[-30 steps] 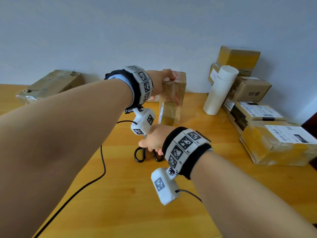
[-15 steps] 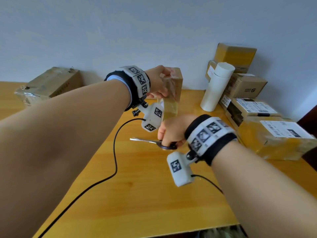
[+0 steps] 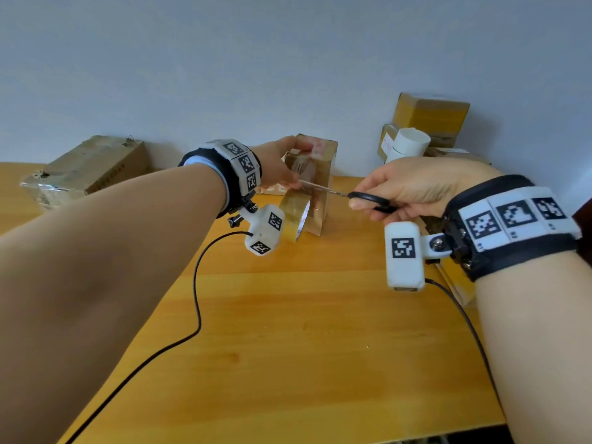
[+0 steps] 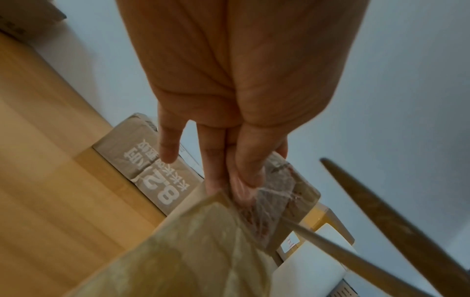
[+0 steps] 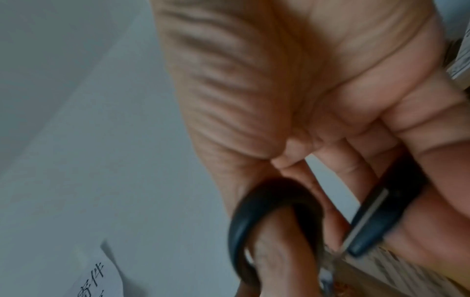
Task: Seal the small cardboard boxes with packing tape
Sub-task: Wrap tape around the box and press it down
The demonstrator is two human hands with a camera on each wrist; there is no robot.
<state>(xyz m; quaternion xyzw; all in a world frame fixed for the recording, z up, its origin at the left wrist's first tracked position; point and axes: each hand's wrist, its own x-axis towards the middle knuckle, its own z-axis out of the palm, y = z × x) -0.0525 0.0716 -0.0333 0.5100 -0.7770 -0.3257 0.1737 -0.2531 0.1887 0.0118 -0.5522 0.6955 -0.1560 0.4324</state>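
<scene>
Yellow wooden table [image 3: 288, 331] at centre frame: left hand [image 3: 275, 165] pinches thin, clingy clear packing tape [image 4: 269, 193] taut off the upright small brown cardboard box [image 3: 320, 187], right hand [image 3: 413, 190] curled through black-handled scissors [image 3: 368, 200].

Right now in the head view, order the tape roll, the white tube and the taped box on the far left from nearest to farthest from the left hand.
1. tape roll, just below the left hand.
2. white tube, off to its right, by the stacked boxes.
3. taped box, far left against the wall.
</scene>
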